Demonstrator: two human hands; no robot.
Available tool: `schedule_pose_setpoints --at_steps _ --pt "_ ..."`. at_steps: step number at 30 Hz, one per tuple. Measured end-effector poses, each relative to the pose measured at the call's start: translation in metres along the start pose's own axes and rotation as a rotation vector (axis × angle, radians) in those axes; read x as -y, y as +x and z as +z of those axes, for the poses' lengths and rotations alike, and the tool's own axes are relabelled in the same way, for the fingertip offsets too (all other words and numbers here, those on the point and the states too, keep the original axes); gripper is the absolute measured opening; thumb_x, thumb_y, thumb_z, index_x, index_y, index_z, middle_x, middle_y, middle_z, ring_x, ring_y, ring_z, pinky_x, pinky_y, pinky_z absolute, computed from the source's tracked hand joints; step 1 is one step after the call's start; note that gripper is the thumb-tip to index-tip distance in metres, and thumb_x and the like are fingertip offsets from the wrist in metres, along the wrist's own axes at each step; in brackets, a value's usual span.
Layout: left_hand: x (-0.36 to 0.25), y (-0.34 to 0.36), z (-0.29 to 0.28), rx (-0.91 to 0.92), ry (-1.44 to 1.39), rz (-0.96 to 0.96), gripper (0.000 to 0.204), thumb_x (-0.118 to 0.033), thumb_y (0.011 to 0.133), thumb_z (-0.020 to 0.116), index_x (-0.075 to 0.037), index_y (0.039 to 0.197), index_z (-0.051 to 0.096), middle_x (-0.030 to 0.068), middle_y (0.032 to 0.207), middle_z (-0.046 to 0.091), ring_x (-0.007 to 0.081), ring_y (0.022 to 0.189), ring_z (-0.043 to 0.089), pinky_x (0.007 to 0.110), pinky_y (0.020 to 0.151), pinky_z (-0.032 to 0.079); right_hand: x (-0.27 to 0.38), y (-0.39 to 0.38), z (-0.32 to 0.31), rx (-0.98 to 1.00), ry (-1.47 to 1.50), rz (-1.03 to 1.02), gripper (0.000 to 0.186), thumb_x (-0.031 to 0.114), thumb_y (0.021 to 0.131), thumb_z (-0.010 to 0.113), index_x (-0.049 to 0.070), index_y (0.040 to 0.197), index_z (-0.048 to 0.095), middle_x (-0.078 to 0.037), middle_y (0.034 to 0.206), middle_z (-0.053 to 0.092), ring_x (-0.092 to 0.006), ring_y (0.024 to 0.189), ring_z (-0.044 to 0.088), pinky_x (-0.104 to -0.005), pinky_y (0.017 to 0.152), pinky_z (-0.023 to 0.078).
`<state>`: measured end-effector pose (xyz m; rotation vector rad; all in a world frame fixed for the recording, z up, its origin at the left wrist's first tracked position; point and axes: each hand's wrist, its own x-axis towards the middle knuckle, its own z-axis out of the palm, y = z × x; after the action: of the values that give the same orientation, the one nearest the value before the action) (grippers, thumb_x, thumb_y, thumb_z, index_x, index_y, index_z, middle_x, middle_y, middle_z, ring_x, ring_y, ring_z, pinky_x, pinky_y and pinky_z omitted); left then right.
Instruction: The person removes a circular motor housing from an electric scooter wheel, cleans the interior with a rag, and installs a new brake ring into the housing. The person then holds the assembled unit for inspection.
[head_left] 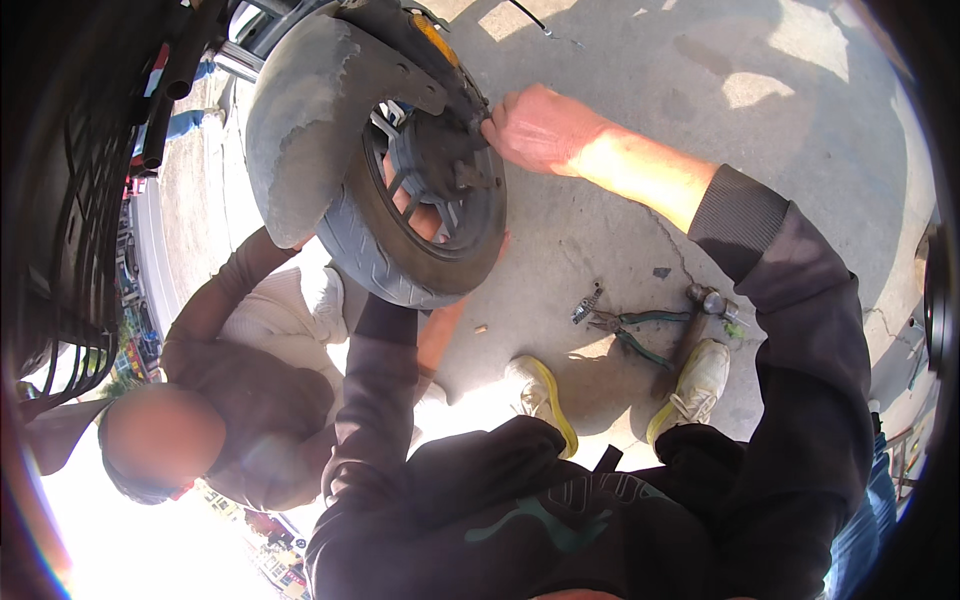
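Note:
A scooter wheel with a black tyre and spoked rim hangs in front of me, under a worn, dusty mudguard. My right hand is closed at the far right side of the wheel, its fingertips against the dark part beside the hub. What the fingers pinch is hidden. My left sleeve runs up behind the tyre, which hides that hand's fingers. Through the spokes some skin of a hand shows; whose it is I cannot tell.
A person in dark clothes crouches at the left, arms reaching to the wheel. On the concrete near my shoes lie green-handled pliers, a hammer and a small metal spring part. A black grille-like rack stands far left.

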<state>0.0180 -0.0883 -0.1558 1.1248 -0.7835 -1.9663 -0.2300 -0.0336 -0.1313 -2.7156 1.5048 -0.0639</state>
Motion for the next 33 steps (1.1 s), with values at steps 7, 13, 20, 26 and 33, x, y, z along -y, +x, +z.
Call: schedule_pose_setpoints --at_steps 7,13,20,26,33 --pt "0.001 0.003 -0.01 0.173 -0.038 0.105 0.07 -0.063 0.102 0.043 -0.01 0.145 0.055 0.0061 0.144 0.062 0.026 0.132 0.058 0.044 0.112 0.046 -0.033 0.003 -0.027 0.449 0.975 0.276 0.029 0.027 0.101 0.057 0.0 0.108 0.068 -0.013 0.079 0.07 -0.033 0.084 0.074 -0.0462 0.064 0.06" --pt "-0.007 -0.004 0.0 0.112 0.02 0.161 0.071 -0.064 0.103 0.041 -0.01 0.148 0.051 0.0084 0.146 0.059 0.0273 0.134 0.056 0.045 0.114 0.044 -0.016 -0.004 -0.014 0.202 0.411 0.126 0.026 0.025 0.098 0.06 0.005 0.109 0.072 -0.015 0.093 0.075 -0.033 0.09 0.074 -0.0422 0.073 0.06" --pt "-0.001 0.017 -0.011 -0.274 0.382 0.126 0.075 -0.066 0.105 0.036 -0.01 0.154 0.043 0.0113 0.153 0.051 0.029 0.139 0.052 0.047 0.118 0.041 0.019 -0.004 0.018 -0.213 -0.157 0.063 0.019 0.017 0.084 0.069 0.004 0.097 0.066 -0.008 0.081 0.063 -0.024 0.075 0.07 -0.0359 0.057 0.055" --pt "0.0 0.018 -0.021 -0.334 0.495 0.108 0.078 -0.067 0.106 0.031 -0.01 0.159 0.036 0.0138 0.16 0.045 0.0304 0.143 0.049 0.049 0.121 0.039 0.025 -0.007 0.024 -0.24 -0.427 0.049 0.02 0.02 0.082 0.072 0.007 0.093 0.062 -0.002 0.074 0.056 -0.0154 0.069 0.064 -0.0288 0.051 0.048" --pt "-0.007 0.015 -0.025 -0.26 0.431 0.108 0.077 -0.064 0.105 0.033 -0.009 0.158 0.037 0.014 0.159 0.045 0.0306 0.143 0.048 0.049 0.121 0.039 -0.004 0.017 0.008 0.127 0.257 0.062 0.02 0.024 0.096 0.063 0.004 0.099 0.064 -0.004 0.071 0.056 -0.0168 0.06 0.06 -0.0344 0.046 0.048"
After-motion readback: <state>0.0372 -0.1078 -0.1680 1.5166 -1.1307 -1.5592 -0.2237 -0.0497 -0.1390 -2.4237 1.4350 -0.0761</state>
